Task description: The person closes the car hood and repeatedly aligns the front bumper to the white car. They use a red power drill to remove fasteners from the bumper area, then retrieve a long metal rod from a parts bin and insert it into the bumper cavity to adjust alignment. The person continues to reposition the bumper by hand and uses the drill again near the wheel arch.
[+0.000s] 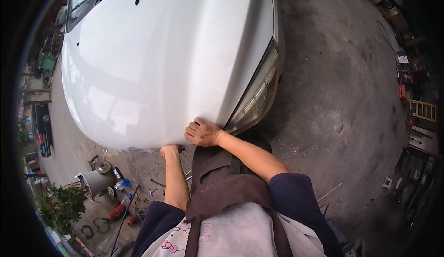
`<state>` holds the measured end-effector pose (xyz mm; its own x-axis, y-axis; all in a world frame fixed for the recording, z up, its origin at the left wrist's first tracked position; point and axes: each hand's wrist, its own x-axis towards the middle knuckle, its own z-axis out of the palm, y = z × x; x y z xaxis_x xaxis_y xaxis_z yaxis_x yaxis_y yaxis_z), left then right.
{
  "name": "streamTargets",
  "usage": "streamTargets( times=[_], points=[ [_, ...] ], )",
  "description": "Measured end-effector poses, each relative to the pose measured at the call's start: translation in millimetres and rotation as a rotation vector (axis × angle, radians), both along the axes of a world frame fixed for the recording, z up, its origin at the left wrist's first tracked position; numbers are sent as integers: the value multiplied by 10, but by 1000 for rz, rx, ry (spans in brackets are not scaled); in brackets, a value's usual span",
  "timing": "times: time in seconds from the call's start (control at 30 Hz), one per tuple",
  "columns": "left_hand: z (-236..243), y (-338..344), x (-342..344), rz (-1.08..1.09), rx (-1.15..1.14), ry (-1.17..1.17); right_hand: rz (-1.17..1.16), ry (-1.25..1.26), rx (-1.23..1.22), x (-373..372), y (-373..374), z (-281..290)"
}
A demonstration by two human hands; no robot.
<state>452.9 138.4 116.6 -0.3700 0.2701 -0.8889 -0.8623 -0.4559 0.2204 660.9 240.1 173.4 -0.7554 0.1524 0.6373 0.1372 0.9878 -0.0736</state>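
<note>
The white car hood (152,72) fills the upper left, closed or nearly so; I cannot tell which. At its front edge my left hand (171,149) reaches in beneath the lip, so its fingers are out of sight. My right hand (202,132) rests on top of the hood's front corner with the fingers curled in. Whatever lies under those fingers, if anything, is hidden. Just right of that hand is the cloudy headlight (256,90). A dark brown apron (226,187) covers my front below both hands.
On the concrete floor at the lower left are a grey bucket (97,183), a potted plant (62,208), red cylinders (116,212) and scattered tools. Boxes, a yellow rack (423,111) and clutter line the right side. A dark vehicle (44,130) stands at the far left.
</note>
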Motion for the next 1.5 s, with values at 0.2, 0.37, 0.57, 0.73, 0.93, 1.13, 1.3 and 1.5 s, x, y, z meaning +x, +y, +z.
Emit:
streamTargets(
  times=[0.2, 0.37, 0.57, 0.73, 0.93, 1.13, 1.3, 1.5],
  points=[
    [-255, -104, 8, -84, -27, 161, -24, -10, 115, -2, -33, -128],
    [-270, -52, 28, -86, -13, 233, 38, -17, 16, 42, -37, 2],
    [-204, -128, 235, -85, -1, 351, 244, -101, -158, 816, -507, -68],
    [-85, -134, 601, -44, -35, 384, -57, -191, -375, 1781, -226, -155],
    [24, 37, 1138, -123, -92, 404, -267, -254, -442, 3066, 4, -336],
    [255, 540, 1668, -27, -321, 370, -579, -330, -534, 4452, 65, -367],
    [59, 553, 1612, 58, -520, 369, -718, -297, -515, 5288, 423, -212],
    [25, 867, 1785, 43, -1062, 327, -700, -278, -506, 5601, 1397, -188]
  ],
)
